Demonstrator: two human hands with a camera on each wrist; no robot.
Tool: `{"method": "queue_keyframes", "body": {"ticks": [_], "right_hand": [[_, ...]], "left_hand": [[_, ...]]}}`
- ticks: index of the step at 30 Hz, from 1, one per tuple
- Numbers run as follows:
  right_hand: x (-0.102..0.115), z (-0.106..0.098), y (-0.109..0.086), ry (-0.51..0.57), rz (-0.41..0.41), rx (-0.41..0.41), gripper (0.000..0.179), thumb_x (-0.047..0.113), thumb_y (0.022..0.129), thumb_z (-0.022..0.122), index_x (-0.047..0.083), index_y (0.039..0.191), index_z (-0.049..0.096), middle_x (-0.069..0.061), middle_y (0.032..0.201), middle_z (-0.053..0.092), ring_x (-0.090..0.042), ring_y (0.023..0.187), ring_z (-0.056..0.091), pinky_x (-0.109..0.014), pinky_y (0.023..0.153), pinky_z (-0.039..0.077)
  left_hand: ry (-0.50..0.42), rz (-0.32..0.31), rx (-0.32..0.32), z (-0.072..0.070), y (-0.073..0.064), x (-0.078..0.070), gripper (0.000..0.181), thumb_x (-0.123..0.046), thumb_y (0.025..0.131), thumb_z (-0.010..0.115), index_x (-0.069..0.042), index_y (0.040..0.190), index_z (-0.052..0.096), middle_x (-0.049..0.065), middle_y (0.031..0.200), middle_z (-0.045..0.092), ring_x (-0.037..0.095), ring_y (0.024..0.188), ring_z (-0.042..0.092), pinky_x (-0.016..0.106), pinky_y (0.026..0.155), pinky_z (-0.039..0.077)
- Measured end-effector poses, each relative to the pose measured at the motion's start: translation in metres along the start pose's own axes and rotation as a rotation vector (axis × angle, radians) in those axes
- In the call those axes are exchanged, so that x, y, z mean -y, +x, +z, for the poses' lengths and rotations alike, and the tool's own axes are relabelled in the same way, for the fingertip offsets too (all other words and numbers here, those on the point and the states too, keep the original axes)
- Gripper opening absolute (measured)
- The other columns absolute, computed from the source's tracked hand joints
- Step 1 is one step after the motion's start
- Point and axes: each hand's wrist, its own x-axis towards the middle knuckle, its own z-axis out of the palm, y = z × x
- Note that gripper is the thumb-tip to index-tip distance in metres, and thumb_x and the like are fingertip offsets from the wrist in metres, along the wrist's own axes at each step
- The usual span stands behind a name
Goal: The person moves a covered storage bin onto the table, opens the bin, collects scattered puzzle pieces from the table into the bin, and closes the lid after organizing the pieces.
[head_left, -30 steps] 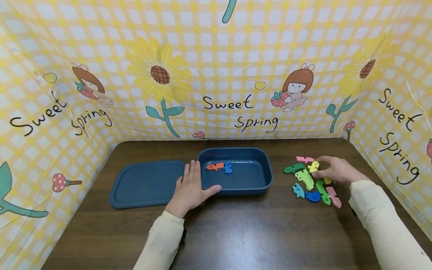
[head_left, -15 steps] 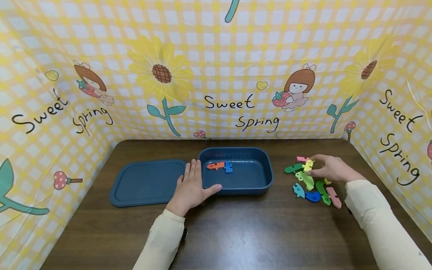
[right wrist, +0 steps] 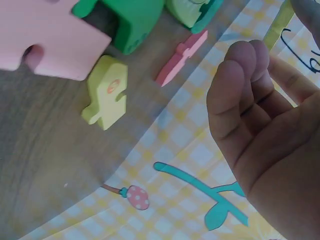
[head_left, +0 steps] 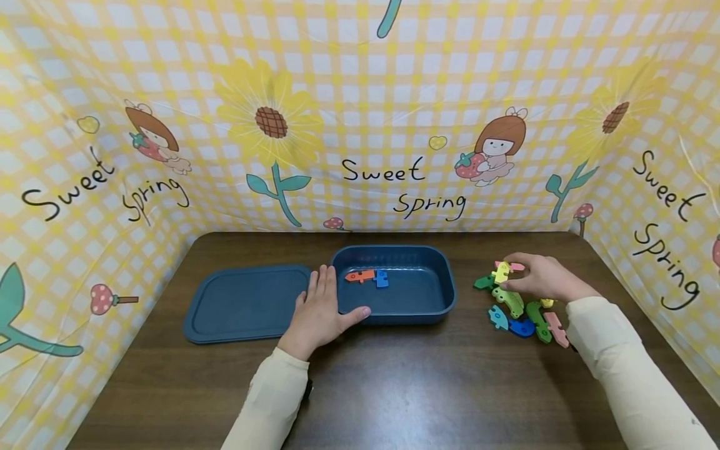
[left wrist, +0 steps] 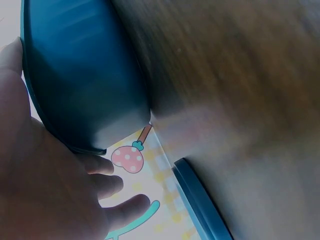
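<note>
My right hand pinches a yellow puzzle piece between thumb and fingertips, above the other pieces at the right. In the right wrist view that piece shows as a yellow strip at the upper right, beyond the curled fingers. My left hand lies with straight fingers along the left end of the dark blue box, its thumb spread over the front rim. Inside the box sit an orange piece and a blue piece, side by side.
A dark blue lid lies flat left of the box. Around the right hand are a light green crocodile piece, a teal piece, a blue piece, a pink piece and another yellow piece. Checked cloth walls the table.
My right hand has carried the yellow piece leftward, from beside the pink piece to in front of it. The left hand has stayed at the box.
</note>
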Motion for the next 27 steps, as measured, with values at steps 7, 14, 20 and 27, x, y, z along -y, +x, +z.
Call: {"method": "queue_keyframes", "body": {"ticks": [7,14,20,27], "right_hand": [[0.01,-0.001,0.002,-0.002,-0.033,0.012,0.077,0.049,0.088,0.076,0.001,0.144,0.051,-0.019,0.11,0.065,-0.023,0.081,0.057,-0.037,0.065,0.05],[0.025,-0.001,0.004,0.014,-0.069,0.015,0.078,0.05,0.089,0.075,0.004,0.146,0.05,-0.02,0.12,0.064,-0.027,0.091,0.061,-0.041,0.071,0.053],[0.041,-0.001,0.011,-0.019,-0.119,-0.009,0.07,0.046,0.089,0.076,0.007,0.142,0.054,-0.014,0.1,0.063,-0.028,0.087,0.057,-0.042,0.072,0.048],[0.06,0.002,0.021,0.014,-0.145,0.022,0.07,0.043,0.088,0.078,0.008,0.144,0.053,-0.005,0.07,0.048,-0.019,0.061,0.045,-0.034,0.055,0.038]], "left_hand": [[0.007,0.0,-0.008,0.001,0.0,0.0,0.117,-0.071,0.088,0.061,-0.001,0.161,0.002,0.018,0.168,0.001,0.036,0.153,-0.003,0.065,0.115,0.011],[0.013,-0.003,-0.003,0.0,-0.001,0.001,0.119,-0.077,0.087,0.057,-0.002,0.161,0.001,0.018,0.168,0.001,0.035,0.153,-0.003,0.064,0.116,0.012],[0.003,-0.006,-0.001,-0.001,-0.002,0.001,0.118,-0.073,0.088,0.059,-0.002,0.161,0.001,0.017,0.168,0.0,0.034,0.153,-0.004,0.064,0.116,0.01],[-0.005,-0.004,0.007,-0.001,-0.001,0.001,0.116,-0.072,0.089,0.059,-0.002,0.162,0.001,0.015,0.168,-0.003,0.034,0.153,-0.005,0.064,0.116,0.009]]}}
